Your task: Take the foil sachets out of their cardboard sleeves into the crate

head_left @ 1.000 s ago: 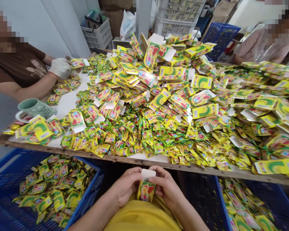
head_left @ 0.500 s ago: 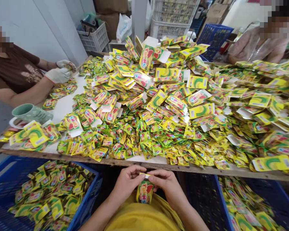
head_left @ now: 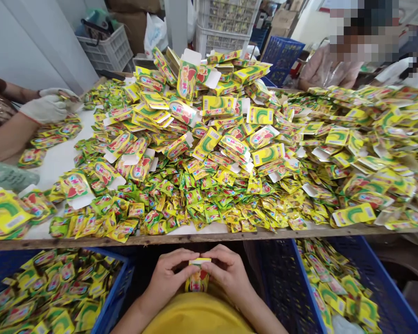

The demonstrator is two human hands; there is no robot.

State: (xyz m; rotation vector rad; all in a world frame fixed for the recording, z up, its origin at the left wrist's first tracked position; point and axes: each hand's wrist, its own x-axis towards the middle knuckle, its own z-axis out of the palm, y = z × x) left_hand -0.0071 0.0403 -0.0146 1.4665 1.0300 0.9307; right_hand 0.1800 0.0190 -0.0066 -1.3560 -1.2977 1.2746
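In the head view, the left hand (head_left: 169,274) and the right hand (head_left: 230,272) grasp one small yellow-and-green carton (head_left: 197,281) between them. It lies in the gap between the two palms, upper end level with the fingertips and lower end reaching down to the yellow shirt (head_left: 198,315). Each thumb presses on the front near the upper end, left thumb at its left, right thumb at its right; the other fingers curl in over the top edge, where a yellow rim and a white strip show. Part of the printed front is covered by the thumbs.

The hands and carton are just short of the wooden table edge (head_left: 195,236). Beyond it small foil sachets (head_left: 198,199) lie in a loose heap, with a higher pile of printed cartons (head_left: 218,105) behind, many with white flaps sticking out. Below the table, a blue crate (head_left: 115,286) of packs stands left of the hands and another blue crate (head_left: 392,287) to the right. At far left, near a pale green mug (head_left: 12,176), a co-worker's gloved hand (head_left: 43,109) rests over more cartons.
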